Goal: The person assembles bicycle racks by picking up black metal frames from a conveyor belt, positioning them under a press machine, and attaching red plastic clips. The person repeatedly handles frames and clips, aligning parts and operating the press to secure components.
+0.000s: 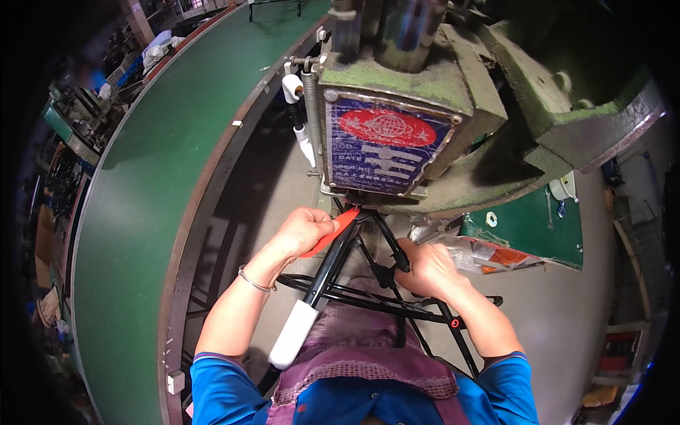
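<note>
A: Where does the orange strip (347,221) lie from your hands?

B: It's in your left hand (309,230), pinched between thumb and fingers. Its long axis slants: the low end sits under your left wrist, and the high end points up and right to the top of the black frame (329,270), just below the machine (397,81). Your left hand is plainly the nearer one; the strip lies up and to the left of your right hand.

A: And what's your right hand (423,269) doing?

B: It's clasped around a tube on the frame's right side, the fingers partly hidden. So neither of your hands is free. The long tube beside the strip slants much the same way, but you can't tell from here whether the strip's tip touches it.

A: Count it all for you?

B: You have one strip, one frame, and one white sleeve (294,335) on the frame's lower left tube. Facing you are one machine and one blue and red plate (389,142) on its front. One green belt (134,212) runs along your left, and one white ring (491,219) lies on one green board (545,227) to your right.
</note>
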Tool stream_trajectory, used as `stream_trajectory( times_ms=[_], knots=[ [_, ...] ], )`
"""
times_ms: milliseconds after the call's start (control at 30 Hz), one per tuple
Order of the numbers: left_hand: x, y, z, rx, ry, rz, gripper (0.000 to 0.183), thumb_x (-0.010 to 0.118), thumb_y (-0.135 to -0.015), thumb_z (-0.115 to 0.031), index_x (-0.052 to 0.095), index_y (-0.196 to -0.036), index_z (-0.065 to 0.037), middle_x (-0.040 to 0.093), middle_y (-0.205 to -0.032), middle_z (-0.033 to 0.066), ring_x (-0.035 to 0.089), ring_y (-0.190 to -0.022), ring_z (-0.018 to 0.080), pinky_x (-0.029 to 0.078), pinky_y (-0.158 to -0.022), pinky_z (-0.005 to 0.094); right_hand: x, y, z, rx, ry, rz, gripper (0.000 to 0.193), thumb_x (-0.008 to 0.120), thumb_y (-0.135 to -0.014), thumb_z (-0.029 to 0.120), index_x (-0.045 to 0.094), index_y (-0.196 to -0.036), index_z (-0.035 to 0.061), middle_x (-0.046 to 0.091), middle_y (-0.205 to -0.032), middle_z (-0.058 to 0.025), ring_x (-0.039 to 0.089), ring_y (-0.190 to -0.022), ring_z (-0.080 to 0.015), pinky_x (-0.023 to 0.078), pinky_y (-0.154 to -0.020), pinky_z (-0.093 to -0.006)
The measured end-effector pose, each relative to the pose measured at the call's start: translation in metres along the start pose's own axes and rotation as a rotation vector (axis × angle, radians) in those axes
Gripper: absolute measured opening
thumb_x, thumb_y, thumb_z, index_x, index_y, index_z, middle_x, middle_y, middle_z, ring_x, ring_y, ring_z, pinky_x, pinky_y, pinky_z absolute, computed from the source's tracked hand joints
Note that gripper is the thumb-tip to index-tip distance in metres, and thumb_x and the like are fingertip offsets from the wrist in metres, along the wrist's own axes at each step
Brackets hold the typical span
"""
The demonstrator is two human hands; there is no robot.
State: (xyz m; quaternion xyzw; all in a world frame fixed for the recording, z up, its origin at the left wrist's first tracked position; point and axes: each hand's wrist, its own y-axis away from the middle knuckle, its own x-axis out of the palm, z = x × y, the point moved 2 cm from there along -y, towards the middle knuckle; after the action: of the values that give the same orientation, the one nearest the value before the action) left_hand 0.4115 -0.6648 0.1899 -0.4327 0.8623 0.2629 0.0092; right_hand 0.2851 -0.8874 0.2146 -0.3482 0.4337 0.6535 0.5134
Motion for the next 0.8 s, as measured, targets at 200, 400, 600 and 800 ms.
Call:
stream_trajectory(
  times_ms=[200,400,600,800],
  knots=[
    [0.000,0.001,-0.003,-0.006,0.018,0.021,0.028,0.064,-0.091,-0.020,0.061,-0.068,-0.004,0.048,-0.057,-0.0052,0.039,-0.050,0.0046,0.031,-0.046,0.0244,0.004,0.000,-0.004,-0.007,0.009,-0.006,0.032,0.064,-0.071,0.022,0.055,-0.094,0.0022,0.061,-0.063,-0.0193,0.061,-0.068,-0.0417,0.047,-0.064,-0.0487],
    [-0.001,0.000,-0.002,-0.012,0.016,0.012,0.028,0.064,-0.090,-0.019,0.060,-0.066,-0.005,0.048,-0.056,-0.0051,0.038,-0.048,0.0047,0.030,-0.045,0.0248,0.001,0.001,0.001,0.018,0.002,0.003,0.033,0.065,-0.070,0.021,0.056,-0.095,0.0011,0.061,-0.063,-0.0200,0.061,-0.068,-0.0418,0.047,-0.065,-0.0485],
    [-0.002,-0.001,-0.004,0.000,-0.006,0.003,0.027,0.065,-0.089,-0.020,0.061,-0.067,-0.005,0.049,-0.055,-0.0038,0.039,-0.048,0.0057,0.030,-0.045,0.0256,-0.003,0.003,0.005,0.030,0.000,0.002,0.034,0.065,-0.069,0.020,0.057,-0.095,0.0006,0.060,-0.063,-0.0204,0.062,-0.070,-0.0422,0.047,-0.066,-0.0483],
    [-0.004,0.004,-0.009,-0.008,-0.022,0.011,0.022,0.066,-0.085,-0.018,0.066,-0.071,-0.001,0.053,-0.057,-0.0004,0.046,-0.052,0.0088,0.036,-0.050,0.0287,-0.006,0.005,0.012,0.051,0.040,0.067,0.033,0.065,-0.071,0.021,0.053,-0.093,-0.0014,0.063,-0.070,-0.0252,0.064,-0.077,-0.0425,0.050,-0.072,-0.0489]
  ],
)
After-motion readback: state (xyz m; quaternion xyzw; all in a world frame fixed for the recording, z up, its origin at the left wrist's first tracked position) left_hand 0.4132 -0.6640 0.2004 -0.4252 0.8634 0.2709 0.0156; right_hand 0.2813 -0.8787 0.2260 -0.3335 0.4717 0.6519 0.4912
